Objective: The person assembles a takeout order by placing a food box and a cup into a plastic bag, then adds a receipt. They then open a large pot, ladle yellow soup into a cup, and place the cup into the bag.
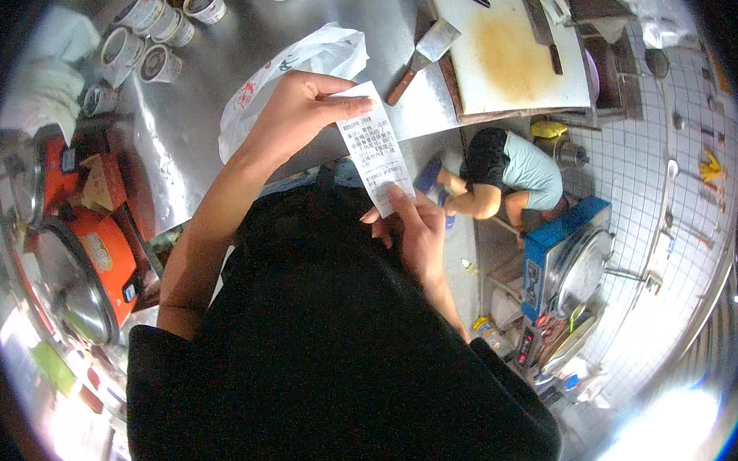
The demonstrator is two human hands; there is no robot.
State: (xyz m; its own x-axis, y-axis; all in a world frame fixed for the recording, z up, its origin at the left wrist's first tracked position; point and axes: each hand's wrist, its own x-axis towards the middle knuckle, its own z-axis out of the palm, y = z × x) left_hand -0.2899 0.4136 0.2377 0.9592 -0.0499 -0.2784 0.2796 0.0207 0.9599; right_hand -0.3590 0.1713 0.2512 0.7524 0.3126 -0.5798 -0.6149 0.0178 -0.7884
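Observation:
A narrow printed paper slip [373,144] is stretched between my two hands, with rows of writing facing up. My left hand [306,110] pinches its far end between thumb and fingers. At the near end, my right hand [418,229] grips the paper with the thumb on top. Behind my left hand lies a white plastic bag [327,52] with red and dark print, resting on the stainless steel table [195,118]. Whether the bag holds anything is hidden from me.
Several lidded cups [160,64] stand at the table's far left. A wooden-handled scraper [423,60] lies beside a stained white cutting board [506,57] bearing a cleaver [541,31]. Orange round cookers [105,262] are at left. A crouching person [520,169] is near a blue-sided cooking appliance [559,257] at right.

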